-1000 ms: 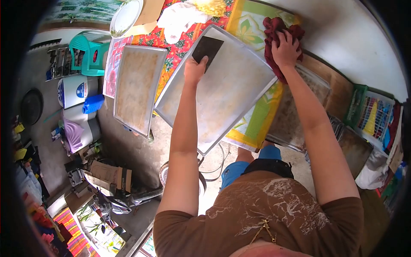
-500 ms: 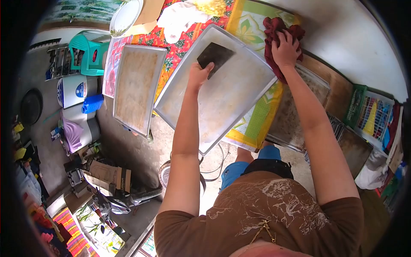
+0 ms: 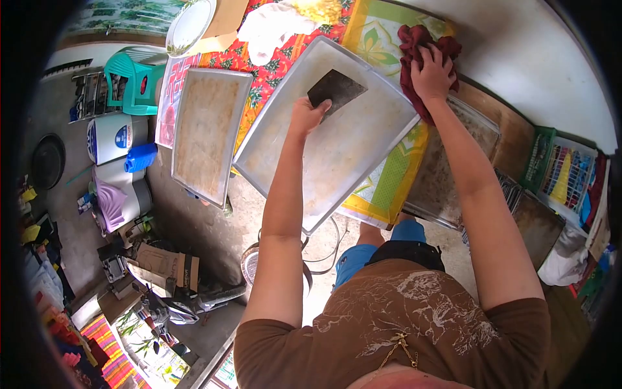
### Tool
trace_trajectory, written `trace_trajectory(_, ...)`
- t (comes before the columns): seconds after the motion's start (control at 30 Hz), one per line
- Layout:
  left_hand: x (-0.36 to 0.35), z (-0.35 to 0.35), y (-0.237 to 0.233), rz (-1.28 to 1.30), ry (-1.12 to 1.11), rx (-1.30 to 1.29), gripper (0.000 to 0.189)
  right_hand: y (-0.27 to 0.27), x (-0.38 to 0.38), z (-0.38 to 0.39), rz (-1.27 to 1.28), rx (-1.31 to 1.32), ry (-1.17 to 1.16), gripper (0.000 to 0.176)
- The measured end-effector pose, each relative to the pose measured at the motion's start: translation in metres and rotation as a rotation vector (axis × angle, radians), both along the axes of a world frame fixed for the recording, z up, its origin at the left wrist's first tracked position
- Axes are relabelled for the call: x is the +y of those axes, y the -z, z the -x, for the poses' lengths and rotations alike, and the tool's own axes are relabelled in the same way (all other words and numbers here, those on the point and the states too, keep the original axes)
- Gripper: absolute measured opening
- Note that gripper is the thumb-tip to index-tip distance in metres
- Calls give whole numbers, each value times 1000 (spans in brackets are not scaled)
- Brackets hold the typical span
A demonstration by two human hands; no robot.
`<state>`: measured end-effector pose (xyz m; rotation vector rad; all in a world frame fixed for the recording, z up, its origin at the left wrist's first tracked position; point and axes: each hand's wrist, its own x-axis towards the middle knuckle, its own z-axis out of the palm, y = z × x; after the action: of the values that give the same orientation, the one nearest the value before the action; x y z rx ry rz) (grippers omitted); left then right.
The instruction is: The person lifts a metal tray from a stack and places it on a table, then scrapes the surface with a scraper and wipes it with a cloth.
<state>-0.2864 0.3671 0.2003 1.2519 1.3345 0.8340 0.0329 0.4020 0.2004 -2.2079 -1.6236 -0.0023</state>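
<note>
My left hand grips a dark, flat scraper blade, thumb on top, over the large metal baking tray. The tray lies at an angle on the cloth-covered table, its surface stained pale brown. Fingers spread, my right hand presses on a crumpled dark red cloth at the tray's right corner. A second, browner baking tray sits to the left of the large one.
A white cloth and a plate are at the table's far side. More stained trays lie to the right, near a basket. A green plastic chair and a cardboard box stand on the left.
My left hand has slid the scraper a short way to the right across the tray. My right hand and the red cloth stay in place.
</note>
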Motion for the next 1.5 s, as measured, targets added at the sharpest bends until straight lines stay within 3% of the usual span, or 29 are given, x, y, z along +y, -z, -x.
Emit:
trace_trajectory(0.17,-4,-2,-12,3,32,-40,18,0,0,0,-2,-11,6,44)
trace_trajectory(0.27,-1,-2,-17,144,-67,114,18,0,0,1,-6,-12,4,44)
trace_trajectory(0.37,4,14,10,104,108,173,17,1,0,0,-25,-12,2,44)
trace_trajectory(0.47,5,-3,-13,-142,-235,-7,16,-1,-1,2,-17,-8,0,44)
trace_trajectory(0.63,31,21,-18,25,-433,93,21,-1,0,1,8,0,18,44)
trace_trajectory(0.8,40,22,-27,145,-329,295,22,-2,0,1,3,-10,22,44)
trace_trajectory(0.87,40,22,-25,71,-418,188,22,-2,0,1,5,-4,15,44)
trace_trajectory(1.03,41,18,-15,-59,-268,97,20,-3,0,1,13,5,3,45)
trace_trajectory(1.13,47,25,-6,-86,-396,147,19,-1,0,1,-1,-11,7,44)
trace_trajectory(1.23,50,27,-5,-28,-307,215,18,0,1,0,3,-3,3,44)
trace_trajectory(1.5,45,17,-19,-53,-344,113,19,-1,-1,3,-5,-13,6,44)
